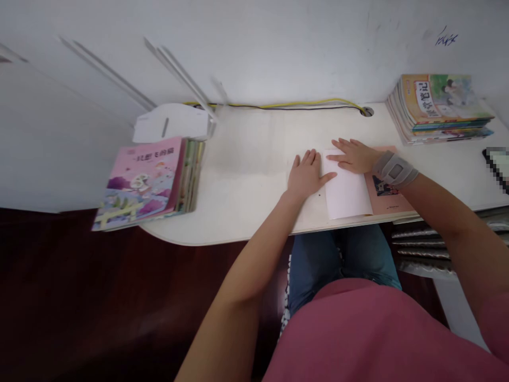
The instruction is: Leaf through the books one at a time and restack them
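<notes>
Fingers (309, 159) on both hands are spread out flat, not gripping anything. Left hand (306, 175) just touches the edge of a white sheet of paper (345, 191), right hand (355, 157) rests on top of it, and the sheet lies on a pink book (387, 193), with a pile of books (147, 183) well off to that book's left and another pile of books (439, 109) off to its right.

L hand (308, 175) flat at white sheet (344, 185) edge | R hand (353, 156) on sheet | pink bk (387, 193) beneath

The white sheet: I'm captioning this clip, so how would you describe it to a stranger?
On the white desk, near the front edge, a white sheet lies partly over a pink book, between the left hand and right hand. Unlike the colourful book stacks nearby, it is plain paper.
</notes>
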Tool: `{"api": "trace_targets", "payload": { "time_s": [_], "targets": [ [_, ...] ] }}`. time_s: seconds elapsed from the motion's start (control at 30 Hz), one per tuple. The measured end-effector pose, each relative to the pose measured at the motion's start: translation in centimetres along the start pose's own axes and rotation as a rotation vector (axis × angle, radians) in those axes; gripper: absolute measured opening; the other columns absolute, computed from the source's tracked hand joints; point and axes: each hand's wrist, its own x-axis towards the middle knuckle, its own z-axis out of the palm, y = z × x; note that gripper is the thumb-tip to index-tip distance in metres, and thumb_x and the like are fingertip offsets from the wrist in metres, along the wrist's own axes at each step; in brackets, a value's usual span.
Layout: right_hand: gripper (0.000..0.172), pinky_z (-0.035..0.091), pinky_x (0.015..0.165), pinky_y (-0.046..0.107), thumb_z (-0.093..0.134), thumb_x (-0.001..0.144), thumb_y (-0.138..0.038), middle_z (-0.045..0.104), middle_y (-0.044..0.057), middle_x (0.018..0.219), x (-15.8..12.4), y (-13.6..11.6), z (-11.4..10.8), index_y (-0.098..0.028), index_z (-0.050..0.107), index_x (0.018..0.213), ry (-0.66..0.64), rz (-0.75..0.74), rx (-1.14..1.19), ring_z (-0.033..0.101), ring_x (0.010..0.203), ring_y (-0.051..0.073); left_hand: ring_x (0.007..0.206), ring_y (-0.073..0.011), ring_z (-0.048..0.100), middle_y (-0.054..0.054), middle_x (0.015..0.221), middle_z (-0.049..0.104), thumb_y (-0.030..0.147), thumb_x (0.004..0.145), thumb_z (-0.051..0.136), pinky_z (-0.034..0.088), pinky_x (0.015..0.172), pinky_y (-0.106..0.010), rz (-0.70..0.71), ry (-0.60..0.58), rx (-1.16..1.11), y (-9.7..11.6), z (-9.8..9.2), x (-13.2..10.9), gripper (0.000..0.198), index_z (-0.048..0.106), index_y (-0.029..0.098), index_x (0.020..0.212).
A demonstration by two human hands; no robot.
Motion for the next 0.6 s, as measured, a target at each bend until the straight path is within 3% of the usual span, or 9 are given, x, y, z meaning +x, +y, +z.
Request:
{"api": "trace_targets", "payload": {
  "time_s": [0.13, 0.3, 0.5, 0.6],
  "targets": [
    [0.054, 0.022, 0.108, 0.056, 0.037, 0.095, -0.045, 0.03, 0.009, 0.156, 0.8, 0.0, 0.6, -0.028, 0.038, 0.146, -0.01, 0.045, 0.013, 0.026, 0.141, 0.033, 0.144, -0.0287, 0.025, -0.019, 0.154, 0.032, 0.074, 0.086, 0.022, 0.018, 0.117, -0.046, 0.002, 0.005, -0.016, -0.1, 0.1, 0.0, 0.09, 0.032, 0.007, 0.146],
    [0.056, 0.019, 0.111, 0.053, 0.042, 0.092, -0.044, 0.034, 0.007, 0.155, 1.4, -0.5, 1.0, -0.027, 0.038, 0.146, 0.04, 0.038, 0.015, 0.027, 0.141, 0.032, 0.144, -0.0293, 0.025, -0.02, 0.154, 0.032, 0.078, 0.083, 0.025, 0.019, 0.117, -0.043, -0.01, 0.008, -0.053, -0.3, 0.4, 0.2, 0.096, 0.027, 0.007, 0.148],
    [0.06, 0.023, 0.109, 0.056, 0.038, 0.093, -0.036, 0.024, 0.017, 0.157, 1.8, -0.7, 0.7, -0.012, 0.03, 0.148, -0.011, -0.096, -0.085, 0.024, 0.143, 0.035, 0.144, -0.0318, 0.026, -0.025, 0.153, 0.029, 0.081, 0.079, 0.03, 0.019, 0.117, -0.045, -0.011, 0.04, -0.145, -0.5, 0.8, 0.4, 0.104, 0.018, 0.004, 0.15],
    [0.062, 0.027, 0.107, 0.058, 0.033, 0.094, -0.038, 0.024, 0.019, 0.157, 2.1, -0.5, 1.1, -0.01, 0.028, 0.149, -0.024, -0.103, -0.087, 0.026, 0.141, 0.038, 0.143, -0.0336, 0.026, -0.028, 0.154, 0.025, 0.081, 0.078, 0.035, 0.02, 0.117, -0.046, 0.0, 0.049, -0.179, -0.7, 1.0, 0.5, 0.109, 0.016, 0.001, 0.149]
  ]
}}
